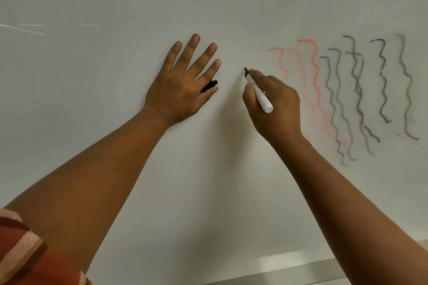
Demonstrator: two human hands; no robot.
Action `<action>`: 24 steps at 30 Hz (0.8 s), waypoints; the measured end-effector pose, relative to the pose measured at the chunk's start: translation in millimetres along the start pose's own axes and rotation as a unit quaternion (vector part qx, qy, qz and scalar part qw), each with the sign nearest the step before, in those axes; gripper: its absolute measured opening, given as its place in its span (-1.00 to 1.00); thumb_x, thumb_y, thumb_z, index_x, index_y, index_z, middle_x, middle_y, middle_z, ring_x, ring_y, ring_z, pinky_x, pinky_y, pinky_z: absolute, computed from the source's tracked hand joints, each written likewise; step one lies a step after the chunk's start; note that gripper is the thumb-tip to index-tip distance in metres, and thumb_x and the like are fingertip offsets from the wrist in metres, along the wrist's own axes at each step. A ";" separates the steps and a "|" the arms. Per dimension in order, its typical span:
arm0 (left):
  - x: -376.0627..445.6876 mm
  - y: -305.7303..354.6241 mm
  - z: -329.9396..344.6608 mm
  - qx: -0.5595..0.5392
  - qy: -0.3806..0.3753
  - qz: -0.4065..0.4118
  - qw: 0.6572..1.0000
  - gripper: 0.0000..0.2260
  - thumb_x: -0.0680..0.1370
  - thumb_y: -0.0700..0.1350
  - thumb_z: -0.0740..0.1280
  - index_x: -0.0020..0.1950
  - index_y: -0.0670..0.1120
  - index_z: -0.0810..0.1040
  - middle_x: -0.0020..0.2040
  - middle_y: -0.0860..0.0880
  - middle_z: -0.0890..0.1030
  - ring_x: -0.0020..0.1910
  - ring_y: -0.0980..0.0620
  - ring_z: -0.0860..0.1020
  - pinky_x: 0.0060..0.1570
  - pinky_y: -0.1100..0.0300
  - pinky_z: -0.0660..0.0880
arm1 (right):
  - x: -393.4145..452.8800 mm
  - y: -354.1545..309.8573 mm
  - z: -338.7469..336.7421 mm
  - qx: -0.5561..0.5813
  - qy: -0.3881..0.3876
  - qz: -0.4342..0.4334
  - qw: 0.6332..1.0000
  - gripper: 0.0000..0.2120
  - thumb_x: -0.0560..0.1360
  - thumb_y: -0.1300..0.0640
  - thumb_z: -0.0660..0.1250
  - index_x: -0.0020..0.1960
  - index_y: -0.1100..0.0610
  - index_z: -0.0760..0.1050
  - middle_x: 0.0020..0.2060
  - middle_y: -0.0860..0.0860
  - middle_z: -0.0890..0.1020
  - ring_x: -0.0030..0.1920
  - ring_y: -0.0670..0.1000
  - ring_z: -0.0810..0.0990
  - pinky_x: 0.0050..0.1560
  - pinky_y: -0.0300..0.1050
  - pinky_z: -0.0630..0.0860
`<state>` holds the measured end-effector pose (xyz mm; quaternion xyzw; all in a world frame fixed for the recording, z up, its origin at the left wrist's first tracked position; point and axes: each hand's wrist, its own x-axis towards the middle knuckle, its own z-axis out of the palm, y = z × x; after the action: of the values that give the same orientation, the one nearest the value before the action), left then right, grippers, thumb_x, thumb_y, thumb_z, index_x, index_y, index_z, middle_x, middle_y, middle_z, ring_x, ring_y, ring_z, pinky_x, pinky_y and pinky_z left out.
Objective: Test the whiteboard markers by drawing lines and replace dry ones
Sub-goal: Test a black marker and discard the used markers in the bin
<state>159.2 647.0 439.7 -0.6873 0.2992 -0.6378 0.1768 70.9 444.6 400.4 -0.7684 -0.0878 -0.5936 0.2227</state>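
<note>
White board surface [115, 99] fills nearly the whole view, glossy, with a ceiling light reflected near the top and a metal tray edge [301, 273] at the bottom right.

At the far left a striped sleeve [20, 245] shows at the lower corner. Next, the left hand [183, 83] lies flat against the board with fingers straight and spread; a black marker cap [210, 85] sits tucked between thumb and forefinger, only its end showing.

Just right of it, the right hand [273, 104] is curled around a white-barrelled marker [258, 91], its dark tip touching the board on a bare patch between the left hand and the drawn lines. A short dark mark seems to begin under the tip, though that is hard to tell.

To do this stroke well, I judge the tip should stay pressed evenly and travel down in one long wavy run, matching its neighbours, so a faint or broken trace shows plainly.

Further right, counting is uncertain: about three red wavy lines [315, 81], the leftmost ones pale, then roughly six dark wavy lines [382, 81], several overlapping. One marker and one cap are visible.
</note>
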 end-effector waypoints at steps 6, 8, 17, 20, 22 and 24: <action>-0.2 1.2 0.9 0.004 0.004 -0.005 1.000 -0.51 0.72 0.15 0.03 0.58 -0.07 0.26 0.61 -0.14 0.18 0.58 -0.28 0.11 0.53 -0.24 0.11 | -51.0 17.5 2.9 0.001 0.006 0.059 0.998 -0.66 0.59 0.08 0.24 0.31 0.12 0.59 -0.19 -0.03 0.64 -0.28 -0.09 0.52 -0.32 -0.30 0.35; -0.4 0.6 1.8 0.006 0.013 -0.006 1.000 -0.51 0.72 0.15 0.05 0.57 -0.07 0.28 0.60 -0.14 0.19 0.58 -0.28 0.13 0.52 -0.24 0.12 | -75.0 21.6 6.2 -0.002 0.008 0.077 0.997 -0.64 0.59 0.04 0.21 0.31 0.11 0.59 -0.16 -0.03 0.64 -0.26 -0.08 0.55 -0.26 -0.27 0.36; -0.8 1.9 5.0 0.005 0.030 -0.007 1.000 -0.52 0.72 0.14 0.07 0.56 -0.07 0.30 0.60 -0.13 0.21 0.57 -0.29 0.15 0.51 -0.24 0.14 | -181.0 44.5 14.1 -0.033 -0.010 0.089 0.995 -0.67 0.58 0.07 0.25 0.25 0.19 0.62 -0.12 0.01 0.66 -0.32 -0.03 0.60 -0.35 -0.20 0.52; -1.1 1.4 5.6 0.001 0.028 -0.007 1.000 -0.52 0.72 0.15 0.06 0.57 -0.07 0.29 0.60 -0.13 0.20 0.57 -0.28 0.14 0.52 -0.24 0.12 | -213.7 51.5 11.1 -0.038 -0.044 0.099 0.993 -0.64 0.58 0.05 0.23 0.25 0.19 0.62 -0.14 0.00 0.66 -0.35 -0.02 0.60 -0.41 -0.17 0.53; -1.2 1.3 5.5 0.003 0.028 -0.008 1.000 -0.52 0.72 0.15 0.06 0.57 -0.07 0.29 0.60 -0.13 0.20 0.57 -0.29 0.14 0.52 -0.25 0.13 | -227.1 51.5 8.5 -0.050 -0.071 0.123 0.989 -0.63 0.57 0.03 0.21 0.23 0.17 0.63 -0.17 -0.03 0.65 -0.38 -0.05 0.58 -0.41 -0.25 0.48; -0.8 1.9 5.2 0.004 0.032 -0.009 0.999 -0.52 0.72 0.14 0.07 0.56 -0.07 0.30 0.60 -0.13 0.21 0.57 -0.29 0.16 0.51 -0.25 0.15 | -232.6 48.8 6.3 -0.057 -0.094 0.148 0.983 -0.61 0.56 0.00 0.18 0.21 0.14 0.65 -0.19 -0.06 0.67 -0.36 -0.08 0.59 -0.34 -0.33 0.42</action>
<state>163.9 645.4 437.3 -0.6685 0.2957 -0.6622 0.1646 30.8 434.4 166.3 -0.8369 0.0402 -0.4832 0.2540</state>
